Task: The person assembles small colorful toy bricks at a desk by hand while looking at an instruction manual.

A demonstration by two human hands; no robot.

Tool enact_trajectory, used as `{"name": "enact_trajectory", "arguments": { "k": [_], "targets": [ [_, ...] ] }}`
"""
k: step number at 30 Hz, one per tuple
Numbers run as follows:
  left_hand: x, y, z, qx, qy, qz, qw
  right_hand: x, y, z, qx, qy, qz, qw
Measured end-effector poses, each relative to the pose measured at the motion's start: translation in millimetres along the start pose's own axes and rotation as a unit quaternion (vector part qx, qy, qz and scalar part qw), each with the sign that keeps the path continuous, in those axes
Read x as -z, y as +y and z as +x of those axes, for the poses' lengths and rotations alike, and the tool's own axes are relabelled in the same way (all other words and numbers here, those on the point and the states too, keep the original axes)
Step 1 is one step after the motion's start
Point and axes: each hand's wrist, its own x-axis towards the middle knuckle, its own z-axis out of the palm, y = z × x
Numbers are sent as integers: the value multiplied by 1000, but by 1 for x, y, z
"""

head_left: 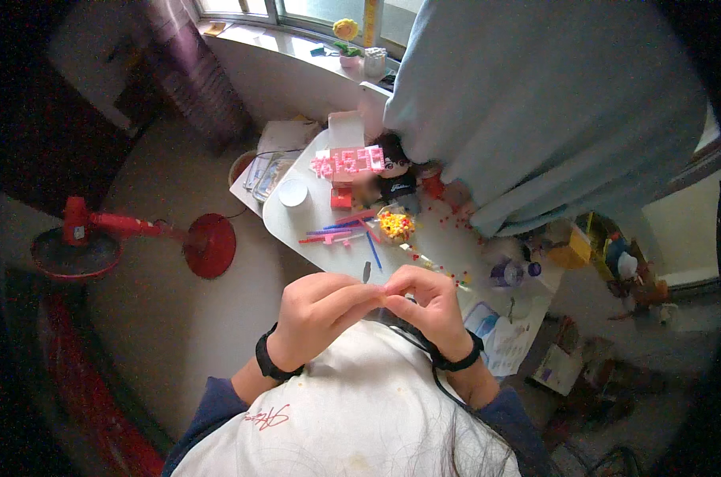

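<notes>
My left hand (322,306) and my right hand (428,304) meet in front of my chest, above the near edge of the white table (289,226). The fingertips of both are pinched together and touch each other. Whatever lies between them is too small to make out. Just beyond the hands are a bowl of yellow and red beads (397,226) and several thin pink and blue sticks (336,232). One blue stick (374,253) lies apart, pointing towards my hands. Small loose beads (456,278) are scattered to the right of the bowl.
Further back stand a red box (341,198), a round white lid-like disc (293,192), a pink lit display (347,161) and a dark-haired doll (397,179). A purple-capped bottle (510,273) and papers (499,338) lie right. A red fan (209,246) stands left; a pale curtain (535,111) hangs right.
</notes>
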Motion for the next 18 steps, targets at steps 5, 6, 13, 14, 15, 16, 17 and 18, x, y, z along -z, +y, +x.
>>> {"name": "enact_trajectory", "arguments": {
  "k": [5,6,13,14,15,16,17,18],
  "targets": [
    [17,-17,-4,-34,-18,14,999,-26,-10,1,-82,36,64,994],
    [20,-19,-6,-16,-27,-36,999,-31,-11,0,-96,43,112,988],
    [43,-34,-20,78,-49,-199,976,-71,-16,0,-94,91,148,980],
    [46,-35,-22,89,-48,-212,972,-76,-15,-1,-95,103,139,980],
    [51,-35,-24,89,-53,-207,973,-81,-14,-1,-81,103,106,986],
    [54,-36,-26,89,-56,-205,973,-84,-13,-2,-74,106,90,988],
    [58,-38,-27,89,-60,-204,973,-88,-12,-2,-67,108,73,989],
    [60,-40,-27,73,-59,-196,976,-90,-12,-2,-72,107,52,990]
  ]
}}
